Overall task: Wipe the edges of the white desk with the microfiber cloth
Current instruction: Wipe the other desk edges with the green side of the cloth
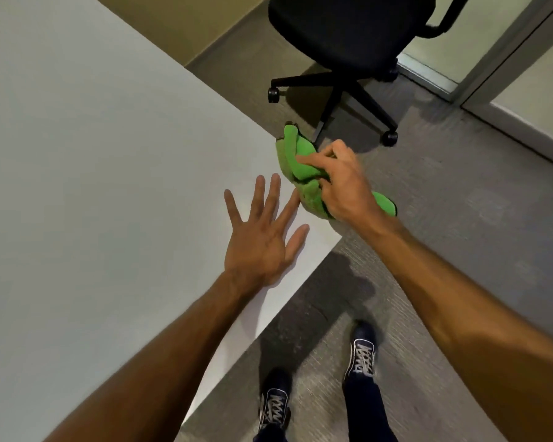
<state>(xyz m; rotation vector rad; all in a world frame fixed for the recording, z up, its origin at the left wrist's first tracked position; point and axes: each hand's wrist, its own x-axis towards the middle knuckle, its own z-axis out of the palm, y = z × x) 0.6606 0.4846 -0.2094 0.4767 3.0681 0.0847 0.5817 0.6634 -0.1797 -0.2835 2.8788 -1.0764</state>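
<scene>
Grey carpet point(460, 218) and a black chair point(348, 36) frame the corner of a white desk point(93, 154), where a person's right hand point(342, 186) grips a bunched green cloth point(296, 161) at the desk's edge near the corner. The left hand point(262, 237) lies flat on the desk, fingers spread, holding nothing, its fingertips just beside the cloth. The step likely goes best with the cloth folded over the lip, pressed evenly and drawn along the edge in one pass, the flat hand bracing.

One desk point(77, 154), one green cloth point(296, 151), one chair point(342, 30), one left hand point(259, 247), one right hand point(345, 189), two shoes point(361, 355).
</scene>
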